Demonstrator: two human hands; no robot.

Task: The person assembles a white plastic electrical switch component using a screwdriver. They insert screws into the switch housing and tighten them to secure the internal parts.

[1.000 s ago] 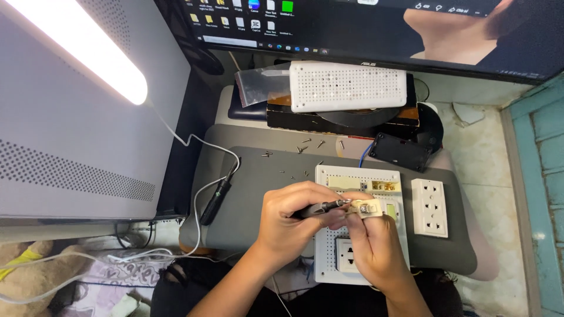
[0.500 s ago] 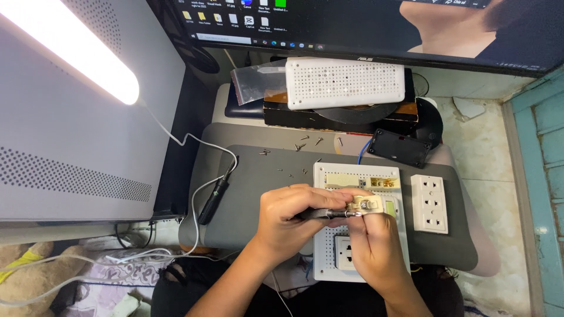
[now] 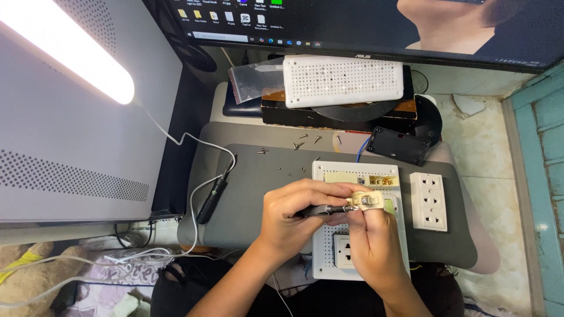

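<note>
We grip a dark screwdriver (image 3: 322,209) in our left hand (image 3: 294,214) and pinch a small cream socket module (image 3: 367,202) in our right hand (image 3: 370,235), above the white perforated panel (image 3: 329,246), where a slipping tip could likely drop the module

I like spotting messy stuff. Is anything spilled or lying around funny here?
Yes: small loose screws lie scattered across the grey mat above the white perforated board. The left hand holds a dark screwdriver to a small cream part pinched in the right hand.
</note>
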